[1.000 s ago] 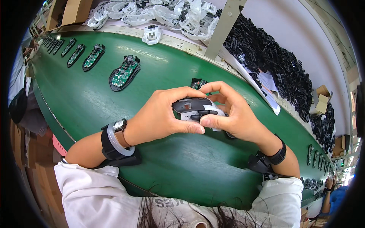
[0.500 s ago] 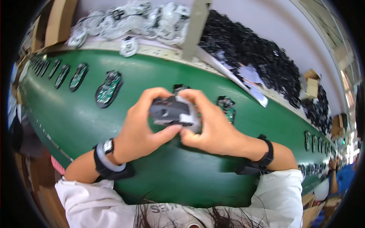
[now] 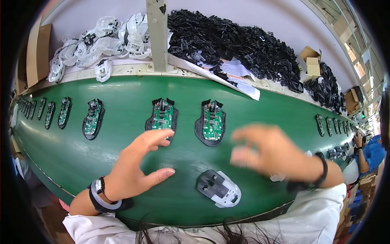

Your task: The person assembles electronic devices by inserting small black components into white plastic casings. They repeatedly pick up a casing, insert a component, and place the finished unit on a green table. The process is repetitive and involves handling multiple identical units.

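Observation:
A grey and white mouse shell (image 3: 219,188) lies on the green work surface, between my hands and close to my body, untouched. My left hand (image 3: 140,164) hovers with thumb and fingers apart, holding nothing. Its fingertips overlap the near end of a black mouse base with a green circuit board (image 3: 163,118); contact cannot be told. To the right lies a second mouse base with a board (image 3: 212,122). My right hand (image 3: 272,154), smeared by motion, is right of that base. Its thumb and fingers look apart, with nothing seen between them.
Several mouse bases (image 3: 93,118) line the left side, and more (image 3: 320,124) stand far right. Behind a grey post (image 3: 157,36) are piles of white shells (image 3: 107,46) and black parts (image 3: 243,40). A white piece (image 3: 277,177) shows under my right wrist. A co-worker (image 3: 367,152) sits far right.
Both hands held the mouse shell before; now it is let go on the green surface. My hands have moved apart, left and right. The view has shifted too.

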Demonstrator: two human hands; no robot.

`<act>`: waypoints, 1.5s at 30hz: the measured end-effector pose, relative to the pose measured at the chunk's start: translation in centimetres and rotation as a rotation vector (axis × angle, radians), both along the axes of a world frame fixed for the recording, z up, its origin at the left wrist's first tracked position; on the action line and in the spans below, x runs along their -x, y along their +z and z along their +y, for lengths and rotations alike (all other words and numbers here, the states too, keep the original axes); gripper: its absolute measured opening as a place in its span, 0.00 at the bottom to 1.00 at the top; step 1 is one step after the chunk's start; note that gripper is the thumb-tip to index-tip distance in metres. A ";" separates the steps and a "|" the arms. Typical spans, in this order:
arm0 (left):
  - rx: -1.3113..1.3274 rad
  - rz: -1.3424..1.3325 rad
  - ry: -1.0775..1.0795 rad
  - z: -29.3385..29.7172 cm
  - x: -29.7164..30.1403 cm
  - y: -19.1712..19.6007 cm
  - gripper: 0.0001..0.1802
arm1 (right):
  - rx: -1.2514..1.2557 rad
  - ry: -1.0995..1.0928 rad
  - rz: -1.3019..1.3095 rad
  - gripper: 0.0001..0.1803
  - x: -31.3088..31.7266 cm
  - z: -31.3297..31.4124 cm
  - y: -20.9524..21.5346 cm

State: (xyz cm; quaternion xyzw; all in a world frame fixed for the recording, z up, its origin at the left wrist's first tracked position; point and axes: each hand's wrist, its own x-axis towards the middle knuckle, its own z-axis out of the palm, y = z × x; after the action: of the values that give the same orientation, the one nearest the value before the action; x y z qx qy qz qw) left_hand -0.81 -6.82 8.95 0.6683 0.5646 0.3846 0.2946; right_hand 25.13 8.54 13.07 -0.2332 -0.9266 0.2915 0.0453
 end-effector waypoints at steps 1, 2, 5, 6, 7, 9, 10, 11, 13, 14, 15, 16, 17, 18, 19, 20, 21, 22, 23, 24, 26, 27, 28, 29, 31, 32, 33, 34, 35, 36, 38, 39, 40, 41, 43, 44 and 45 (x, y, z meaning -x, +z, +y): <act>0.003 0.070 0.010 -0.6 0.2 0.4 0.32 | -0.046 -0.155 0.055 0.18 1.4 3.1 -0.9; -0.029 0.093 -0.026 -0.6 0.3 0.3 0.29 | -0.270 -0.304 0.097 0.15 1.8 6.7 -1.9; -0.089 0.110 -0.093 -0.1 0.0 0.3 0.21 | -0.586 -0.472 0.124 0.14 -0.3 18.8 -6.8; -0.088 0.110 -0.100 -0.1 -0.2 0.7 0.22 | -0.643 -0.528 0.049 0.14 -0.6 21.1 -7.6; -0.079 0.114 -0.096 -0.2 -0.2 0.7 0.22 | -0.603 -0.551 -0.034 0.14 -0.3 22.0 -8.2; -0.081 0.228 -0.017 -0.7 0.1 1.4 0.22 | -0.573 -0.556 -0.098 0.13 0.7 22.5 -10.0; -0.141 0.372 0.083 -0.8 0.8 2.1 0.20 | -0.595 -0.557 -0.092 0.13 0.7 22.6 -10.1; -0.200 0.515 0.175 -0.5 2.0 3.2 0.19 | -0.618 -0.533 -0.084 0.13 1.0 23.1 -10.1; -0.273 0.667 0.360 1.9 5.3 3.6 0.17 | -0.668 -0.519 -0.110 0.13 -0.2 23.3 -10.9; -0.285 0.693 0.471 3.6 7.6 4.1 0.17 | -0.649 -0.533 -0.106 0.13 -0.3 23.0 -11.1; -0.309 0.772 0.563 5.2 10.3 4.1 0.18 | -0.632 -0.547 -0.088 0.13 0.1 22.9 -10.9; -0.344 0.847 0.652 7.0 13.4 3.6 0.18 | -0.623 -0.568 -0.069 0.13 0.5 22.7 -10.4; -0.299 0.888 0.682 8.4 16.9 3.0 0.20 | -0.603 -0.564 -0.055 0.13 1.1 22.1 -10.0; -0.260 0.914 0.704 10.0 20.0 1.6 0.21 | -0.639 -0.532 -0.018 0.13 1.2 21.9 -10.1; -0.128 0.863 0.678 11.3 22.5 0.2 0.23 | -0.665 -0.498 0.012 0.12 0.9 22.0 -10.6; 0.002 0.812 0.652 12.7 24.2 -1.2 0.26 | -0.694 -0.460 0.044 0.11 0.6 22.3 -10.8; 0.068 0.855 0.664 13.3 25.1 -2.6 0.28 | -0.709 -0.445 0.088 0.10 0.7 21.4 -10.6; 0.139 0.897 0.673 13.7 25.2 -3.9 0.30 | -0.720 -0.430 0.128 0.10 0.7 20.1 -10.5; 0.212 0.940 0.685 14.2 25.6 -4.7 0.33 | -0.703 -0.404 0.142 0.09 0.7 19.4 -10.0; 0.222 0.925 0.678 15.0 25.2 -5.2 0.32 | -0.681 -0.387 0.155 0.09 0.3 18.9 -9.7; 0.249 0.903 0.678 16.0 24.9 -5.4 0.32 | -0.631 -0.342 0.195 0.09 0.1 18.4 -9.2; 0.219 0.927 0.701 16.1 25.0 -5.4 0.30 | -0.626 -0.311 0.235 0.10 0.7 18.5 -9.0; 0.203 0.879 0.689 15.9 25.8 -5.2 0.30 | -0.512 -0.339 0.255 0.10 1.5 18.2 -8.9; 0.189 0.834 0.682 15.4 27.0 -4.9 0.30 | -0.395 -0.361 0.278 0.11 2.6 17.7 -8.9; 0.320 0.441 0.714 15.1 24.1 -2.4 0.27 | -0.255 -0.383 0.265 0.14 3.9 17.2 -8.6; 0.280 0.117 0.709 14.2 21.3 -0.5 0.25 | -0.246 -0.386 0.261 0.13 4.4 17.1 -8.4; 0.236 -0.206 0.695 13.1 19.6 0.8 0.23 | -0.236 -0.386 0.260 0.13 5.0 17.0 -8.1; 0.210 -0.453 0.612 11.7 19.4 1.8 0.23 | -0.219 -0.378 0.264 0.13 5.8 17.1 -8.0; 0.182 -0.698 0.523 10.4 19.1 2.5 0.22 | -0.198 -0.364 0.279 0.12 6.8 17.9 -8.3; 0.179 -0.862 0.386 8.9 18.3 2.8 0.23 | -0.154 -0.326 0.248 0.13 7.9 18.1 -8.3; 0.142 -1.187 0.263 7.1 13.8 3.1 0.25 | -0.091 -0.273 0.171 0.13 9.2 18.7 -7.7; 0.109 -1.344 0.292 6.5 10.6 3.3 0.26 | -0.181 -0.196 0.155 0.14 9.3 20.2 -9.0; 0.121 -1.363 0.239 5.6 9.1 3.0 0.27 | -0.256 -0.194 0.109 0.13 9.6 20.4 -9.5; 0.112 -1.328 0.166 4.2 8.2 2.8 0.26 | -0.323 -0.177 0.079 0.13 10.5 20.3 -9.6; 0.161 -1.240 0.095 2.9 7.6 1.1 0.24 | -0.379 -0.171 0.014 0.10 11.3 20.1 -9.4; 0.216 -1.170 0.105 2.4 7.4 0.6 0.24 | -0.360 -0.180 -0.002 0.08 11.3 20.2 -9.2; 0.267 -1.099 0.116 2.1 7.1 0.4 0.23 | -0.343 -0.187 -0.018 0.07 11.4 20.2 -9.0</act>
State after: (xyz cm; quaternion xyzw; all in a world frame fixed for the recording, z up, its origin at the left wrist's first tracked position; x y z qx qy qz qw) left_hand -7.87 -4.68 9.38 0.2945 0.4079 0.6167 0.6055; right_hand 13.76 28.77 4.03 -0.3096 -0.9374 0.1216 0.1030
